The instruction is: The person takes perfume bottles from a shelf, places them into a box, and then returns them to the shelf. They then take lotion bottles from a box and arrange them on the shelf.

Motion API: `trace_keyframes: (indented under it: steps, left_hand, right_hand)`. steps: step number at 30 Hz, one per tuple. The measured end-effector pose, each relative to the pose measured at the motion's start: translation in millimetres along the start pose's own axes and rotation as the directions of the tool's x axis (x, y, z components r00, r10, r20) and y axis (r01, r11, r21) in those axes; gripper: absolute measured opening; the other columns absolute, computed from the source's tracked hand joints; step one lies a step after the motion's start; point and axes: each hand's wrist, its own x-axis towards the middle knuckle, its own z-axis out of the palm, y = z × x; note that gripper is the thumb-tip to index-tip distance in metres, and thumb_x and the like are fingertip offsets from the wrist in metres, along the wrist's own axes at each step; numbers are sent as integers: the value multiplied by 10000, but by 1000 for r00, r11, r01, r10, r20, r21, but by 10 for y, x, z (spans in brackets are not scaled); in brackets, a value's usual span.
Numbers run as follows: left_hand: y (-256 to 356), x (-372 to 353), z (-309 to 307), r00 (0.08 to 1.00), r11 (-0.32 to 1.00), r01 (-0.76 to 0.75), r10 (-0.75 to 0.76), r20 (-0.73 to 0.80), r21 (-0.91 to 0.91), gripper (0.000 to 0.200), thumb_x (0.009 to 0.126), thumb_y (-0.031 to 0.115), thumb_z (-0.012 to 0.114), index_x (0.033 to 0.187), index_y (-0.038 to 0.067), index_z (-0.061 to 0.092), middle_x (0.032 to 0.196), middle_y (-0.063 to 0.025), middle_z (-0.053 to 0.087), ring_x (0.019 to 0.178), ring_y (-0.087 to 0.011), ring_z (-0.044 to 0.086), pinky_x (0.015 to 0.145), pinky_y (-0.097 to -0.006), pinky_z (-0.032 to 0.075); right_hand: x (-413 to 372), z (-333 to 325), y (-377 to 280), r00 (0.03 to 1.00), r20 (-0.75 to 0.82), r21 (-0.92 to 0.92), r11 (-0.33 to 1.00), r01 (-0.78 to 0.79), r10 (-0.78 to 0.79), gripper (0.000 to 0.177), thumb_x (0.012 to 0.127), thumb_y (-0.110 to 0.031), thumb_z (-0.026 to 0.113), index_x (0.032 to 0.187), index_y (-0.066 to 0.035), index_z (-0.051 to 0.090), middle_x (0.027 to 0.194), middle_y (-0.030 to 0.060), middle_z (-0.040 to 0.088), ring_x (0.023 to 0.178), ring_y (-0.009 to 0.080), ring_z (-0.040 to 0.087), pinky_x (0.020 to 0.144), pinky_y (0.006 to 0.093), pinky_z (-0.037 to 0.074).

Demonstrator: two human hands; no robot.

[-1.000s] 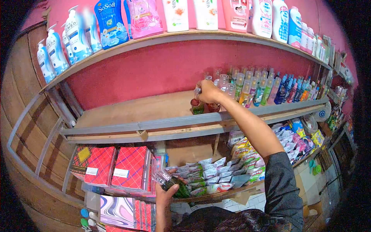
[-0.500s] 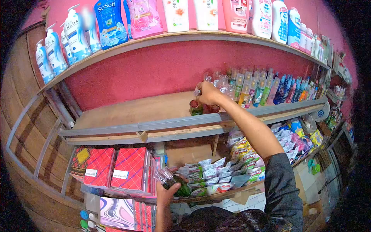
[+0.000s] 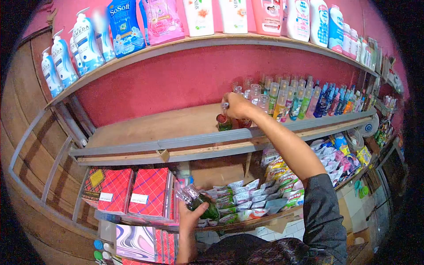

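My left hand, low in the view, is wrapped round green bottles with clear caps, in front of the lower shelf. On the middle shelf, my right hand has its fingers closed round the clear top of a bottle; the fingers partly hide it. A small green and red bottle stands directly beneath those fingers. Clear-capped bottles stand beside and behind my right hand, and a row of coloured spray bottles continues to the right.
Lotion bottles and pouches line the upper shelf. The middle shelf's metal front rail runs below my right hand. Red plaid books and rows of sachets fill parts of the lower shelf.
My left hand has moved slightly right with the green bottles, which have tilted a little. My right hand stays at the same place on the middle shelf.
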Motion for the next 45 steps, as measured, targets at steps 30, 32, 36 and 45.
trace_keyframes:
  steps: [30,32,36,45]
  left_hand:
    - [333,613,838,948,897,-309,318,23,316,836,691,47,869,1370,-44,389,1098,-116,664,953,-142,636,856,-294,513]
    - [378,604,821,956,925,-289,294,18,246,766,725,28,831,1356,-55,405,1090,-116,668,936,-135,637,843,-288,512]
    - [419,618,774,937,913,-347,348,32,216,608,789,-12,748,1316,-76,451,1090,-121,669,887,-116,626,809,-268,502]
    - [434,536,628,977,985,-149,133,165,89,583,815,36,743,1318,-86,474,1126,-100,665,810,-67,596,721,-221,482]
  right_hand:
    - [-1695,-99,-418,883,341,793,603,-88,-321,204,889,-114,673,1044,5,614,881,36,618,753,54,587,587,249,463]
    - [-1693,-114,-392,878,263,859,511,-26,-399,197,901,-81,652,1076,-9,599,916,9,620,784,33,573,617,227,471]
    - [-1701,-210,-367,849,216,896,444,25,-483,218,914,-39,632,1122,-15,571,1032,14,633,941,58,597,790,233,521]
    - [-1692,-461,-360,818,142,904,410,123,-557,299,914,-20,629,1202,-2,551,1140,64,623,1099,134,586,950,301,496]
